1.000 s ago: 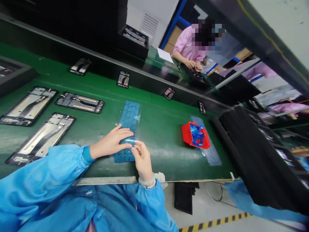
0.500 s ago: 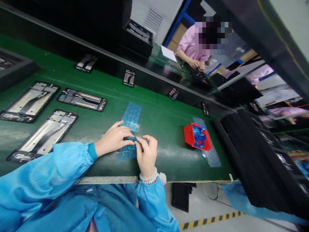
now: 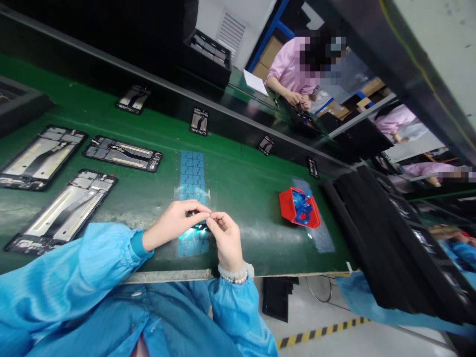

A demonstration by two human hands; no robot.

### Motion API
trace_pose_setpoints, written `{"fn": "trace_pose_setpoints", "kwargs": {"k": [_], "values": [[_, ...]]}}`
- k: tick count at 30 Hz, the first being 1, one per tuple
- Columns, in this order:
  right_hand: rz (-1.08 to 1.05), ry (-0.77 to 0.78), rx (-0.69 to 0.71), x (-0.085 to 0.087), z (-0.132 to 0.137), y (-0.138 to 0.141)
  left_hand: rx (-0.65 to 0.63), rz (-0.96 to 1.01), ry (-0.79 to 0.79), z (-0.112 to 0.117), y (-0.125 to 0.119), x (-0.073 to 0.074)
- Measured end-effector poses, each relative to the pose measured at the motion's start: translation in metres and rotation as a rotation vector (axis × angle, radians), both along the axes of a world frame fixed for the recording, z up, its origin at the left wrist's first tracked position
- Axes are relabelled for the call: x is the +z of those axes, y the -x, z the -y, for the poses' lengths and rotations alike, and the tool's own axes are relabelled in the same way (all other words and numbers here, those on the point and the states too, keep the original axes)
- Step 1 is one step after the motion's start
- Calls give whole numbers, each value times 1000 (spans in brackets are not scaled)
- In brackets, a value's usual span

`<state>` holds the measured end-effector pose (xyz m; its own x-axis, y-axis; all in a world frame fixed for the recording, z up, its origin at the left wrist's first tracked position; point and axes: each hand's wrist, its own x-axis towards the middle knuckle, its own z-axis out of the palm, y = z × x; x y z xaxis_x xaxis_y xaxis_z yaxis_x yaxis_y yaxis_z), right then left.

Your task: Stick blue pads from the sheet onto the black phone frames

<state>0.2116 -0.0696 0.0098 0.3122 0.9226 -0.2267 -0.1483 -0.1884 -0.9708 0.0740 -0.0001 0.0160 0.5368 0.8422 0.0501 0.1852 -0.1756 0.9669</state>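
Note:
A long clear sheet of blue die-cut stickers [image 3: 192,173] lies on the green bench, its middle bent up and shiny under my fingers. My left hand [image 3: 178,220] reaches across it from the left, thumb and fingers pinched at its right edge. Against those fingertips, my right hand [image 3: 226,235] pinches the same edge from the right. The exact bit between the fingertips is too small to make out. Left of my hands lie phone frames, one crosswise [image 3: 122,152], one nearer me [image 3: 63,213] and one at the far left [image 3: 40,156].
A red bin [image 3: 288,206] of crumpled blue film stands to the right on a clear film strip [image 3: 322,238]. Smaller phone frames [image 3: 200,121] lie along the back ledge. Black trays [image 3: 375,218] stack at right. A co-worker in pink [image 3: 286,64] works across the bench.
The sticker sheet has turned to lie straighter toward me, and its middle is more bent. My fingertips have come together at its right edge. The view has shifted slightly.

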Motion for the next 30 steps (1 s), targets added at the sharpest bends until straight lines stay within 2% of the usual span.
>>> {"fn": "trace_pose_setpoints", "kwargs": {"k": [2, 4, 7, 10, 14, 16, 18, 20, 23, 25, 27, 30], "values": [[-36, -48, -87, 0, -2, 8, 112, 61, 102, 2, -1, 3], [-53, -70, -136, 1, -5, 14, 166, 138, 231, 1, 0, 5], [-104, -23, -84, 4, -10, 16, 127, 219, 394, -3, 5, 6], [-247, 51, -6, 9, -14, 15, 60, 250, 473, -7, 11, 4], [-326, 123, 60, 12, -11, 16, 74, 224, 475, -8, 13, 3], [-247, 116, 78, 14, -10, 16, 131, 190, 408, -7, 11, 5], [-59, 83, 136, 19, -21, 9, 204, 159, 283, -6, 11, 5], [273, 36, 202, 27, -50, -3, 297, 145, 139, -8, 12, 3], [737, -17, 154, 40, -131, -23, 427, 130, -19, -15, 18, -1], [844, -10, 89, 42, -196, -26, 425, 58, -69, -18, 23, -3], [901, 27, 36, 36, -254, -18, 372, -43, -99, -19, 27, -2], [944, 87, -32, 24, -308, 0, 313, -114, -111, -18, 30, -1]]}}
